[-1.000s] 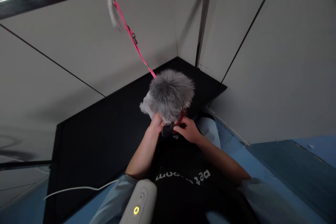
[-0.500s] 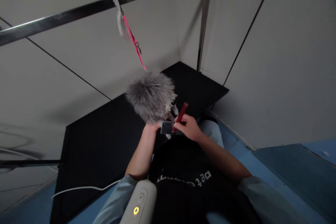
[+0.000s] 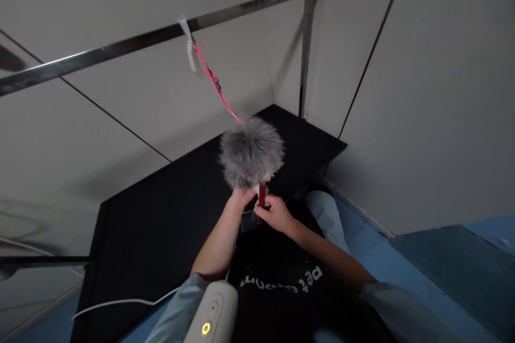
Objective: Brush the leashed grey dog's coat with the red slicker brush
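A grey, fluffy dog is on the black table, its long fur standing out in a round puff. My left hand reaches in under the fur and grips the dog from below. Fur covers most of its fingertips, and the exact part held is hidden. In my right hand is a slicker brush with a red handle, my fingers closed around it. The brush's flat dark head points down and left, close to my apron and just below my left hand.
A metal bar crosses above the table, with a pink lead running from its white tie down to the dog. Behind stands a grey wall. A pale device with a yellow light is near my left sleeve, beside a white cable.
The dog's fluffy fur has shifted right and turned. The brush has swung from slanting right to nearly upright, its head lower and nearer to me. The view has tilted slightly.
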{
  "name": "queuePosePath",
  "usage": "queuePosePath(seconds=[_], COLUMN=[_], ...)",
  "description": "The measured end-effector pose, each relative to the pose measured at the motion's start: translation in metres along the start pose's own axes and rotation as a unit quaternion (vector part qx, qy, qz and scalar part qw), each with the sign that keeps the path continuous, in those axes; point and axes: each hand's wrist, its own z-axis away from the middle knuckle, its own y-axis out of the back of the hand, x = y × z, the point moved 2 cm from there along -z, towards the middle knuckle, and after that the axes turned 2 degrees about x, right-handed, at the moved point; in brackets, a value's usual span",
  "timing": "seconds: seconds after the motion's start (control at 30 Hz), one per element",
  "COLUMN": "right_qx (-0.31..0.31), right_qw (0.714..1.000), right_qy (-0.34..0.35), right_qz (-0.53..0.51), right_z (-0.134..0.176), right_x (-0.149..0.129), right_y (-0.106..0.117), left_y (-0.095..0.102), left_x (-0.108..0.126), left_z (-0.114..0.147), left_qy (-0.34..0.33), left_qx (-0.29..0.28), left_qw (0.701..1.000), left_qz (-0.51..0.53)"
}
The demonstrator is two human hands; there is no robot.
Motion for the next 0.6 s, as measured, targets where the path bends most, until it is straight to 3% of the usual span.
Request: queuePosePath(seconds=[0.07,0.23,0.4,0.5,0.53,0.6], right_qx=[0.042,-0.028,-0.096,-0.139,-0.115,-0.005], right_qw=[0.996,0.992,0.994,0.987,0.984,0.965], right_qy=[0.044,0.087,0.051,-0.013,-0.046,-0.107], right_qz=[0.065,0.091,0.028,-0.080,-0.130,-0.238], right_z=[0.006,0.029,0.045,0.051,0.052,0.047], right_x=[0.006,0.022,0.036,0.053,0.060,0.073], right_y=[-0.002,-0.002,0.008,0.018,0.022,0.026], left_y=[0.007,0.031,0.031,0.032,0.033,0.034], left_x=[-0.022,-0.061,-0.074,-0.079,-0.080,-0.080], left_z=[0.020,0.064,0.072,0.075,0.077,0.082], left_qy=[0.022,0.013,-0.008,-0.040,-0.048,-0.050], left_qx=[-0.021,-0.039,-0.012,0.033,0.047,0.062], left_qw=[0.997,0.982,0.977,0.975,0.975,0.975], left_qz=[-0.066,-0.186,-0.215,-0.214,-0.211,-0.208])
